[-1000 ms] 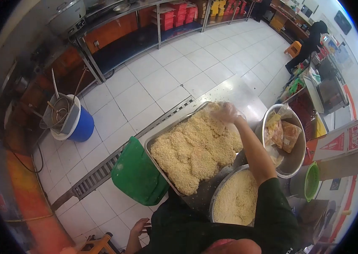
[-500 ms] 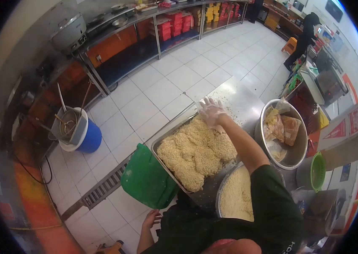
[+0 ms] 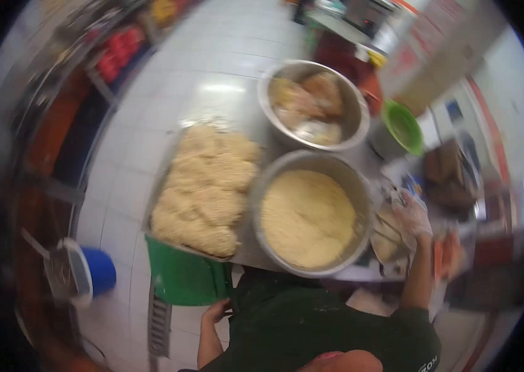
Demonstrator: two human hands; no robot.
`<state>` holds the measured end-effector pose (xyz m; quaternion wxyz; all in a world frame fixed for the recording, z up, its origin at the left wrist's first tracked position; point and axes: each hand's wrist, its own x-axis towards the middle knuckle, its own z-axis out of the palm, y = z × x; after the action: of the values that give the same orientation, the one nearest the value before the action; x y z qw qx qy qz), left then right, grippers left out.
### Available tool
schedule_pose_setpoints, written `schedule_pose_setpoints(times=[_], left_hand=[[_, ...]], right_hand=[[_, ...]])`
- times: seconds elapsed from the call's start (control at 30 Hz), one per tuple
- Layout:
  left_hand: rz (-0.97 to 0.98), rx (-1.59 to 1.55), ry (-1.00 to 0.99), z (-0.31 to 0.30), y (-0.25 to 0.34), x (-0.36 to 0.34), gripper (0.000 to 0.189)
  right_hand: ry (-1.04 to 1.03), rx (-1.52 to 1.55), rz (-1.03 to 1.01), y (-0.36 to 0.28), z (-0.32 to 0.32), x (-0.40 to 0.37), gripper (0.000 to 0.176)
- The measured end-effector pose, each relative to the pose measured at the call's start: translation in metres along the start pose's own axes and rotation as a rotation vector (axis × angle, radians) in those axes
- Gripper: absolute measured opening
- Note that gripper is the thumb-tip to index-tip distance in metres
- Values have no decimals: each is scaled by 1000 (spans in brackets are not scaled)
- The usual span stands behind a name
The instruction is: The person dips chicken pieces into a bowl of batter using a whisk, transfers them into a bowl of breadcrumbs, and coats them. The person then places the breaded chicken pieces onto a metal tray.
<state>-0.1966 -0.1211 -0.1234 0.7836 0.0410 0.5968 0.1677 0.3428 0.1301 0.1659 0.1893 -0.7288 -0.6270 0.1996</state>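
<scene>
My right hand (image 3: 412, 216), in a clear plastic glove, reaches to the right of a large metal bowl (image 3: 366, 208) of pale yellow crumbs (image 3: 308, 217). It is over a pale flat item (image 3: 389, 239); motion blur hides what its fingers do. My left hand (image 3: 217, 310) hangs bare at my side beside a green plastic bin (image 3: 187, 276), its fingers stretched out and nothing seen in them. Left of the bowl, a metal tray (image 3: 147, 217) is heaped with crumb-coated pieces (image 3: 206, 186).
Behind the crumbs stands a metal bowl (image 3: 361, 121) holding bagged food (image 3: 324, 93). A green basket (image 3: 403, 127) is to its right. At left, a blue bucket (image 3: 99, 271) stands on the tiled floor by a drain grate (image 3: 160, 325).
My view has swung right. My right hand has left the far end of the tray of coated pieces and crossed to the right of the crumb bowl. My left hand stays low at my side.
</scene>
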Motion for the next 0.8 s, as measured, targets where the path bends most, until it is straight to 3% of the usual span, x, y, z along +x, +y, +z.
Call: schedule_pose_setpoints(times=[0.07,0.1,0.17,0.2,0.27,0.3,0.33,0.4,0.43,0.5,0.53,0.63,0.73,0.8], left_hand=[[-25,8,-8,-14,16,5,35],[-7,-79,21,-16,24,7,33],[64,52,34,-14,32,19,35],[152,116,55,-17,37,26,38],[125,232,121,4,52,22,41],[96,314,189,15,58,18,45],[102,337,199,18,59,21,45],[128,195,158,22,58,27,50],[126,209,168,22,58,27,50],[198,149,195,31,57,25,52],[197,147,203,36,55,25,52],[234,228,285,42,40,24,52],[233,196,339,53,10,30,51],[109,262,345,57,-10,32,51]], right_hand=[[-80,-440,349,-7,-22,-34,61],[-55,-428,409,15,-23,-54,61],[-118,-562,282,50,-13,-80,68],[-105,-548,307,50,-13,-86,68],[-107,-590,358,32,-17,-84,77],[-32,-628,212,53,-8,-88,70],[-24,-607,225,61,-2,-84,70],[-249,-719,137,76,9,-66,61],[-251,-703,144,98,23,-60,61],[-156,-636,15,142,48,-48,29],[-160,-630,11,138,34,-46,29],[-639,-535,178,103,-38,-41,43],[-727,-480,164,100,-75,-49,43],[-861,-370,78,99,-82,-49,42]])
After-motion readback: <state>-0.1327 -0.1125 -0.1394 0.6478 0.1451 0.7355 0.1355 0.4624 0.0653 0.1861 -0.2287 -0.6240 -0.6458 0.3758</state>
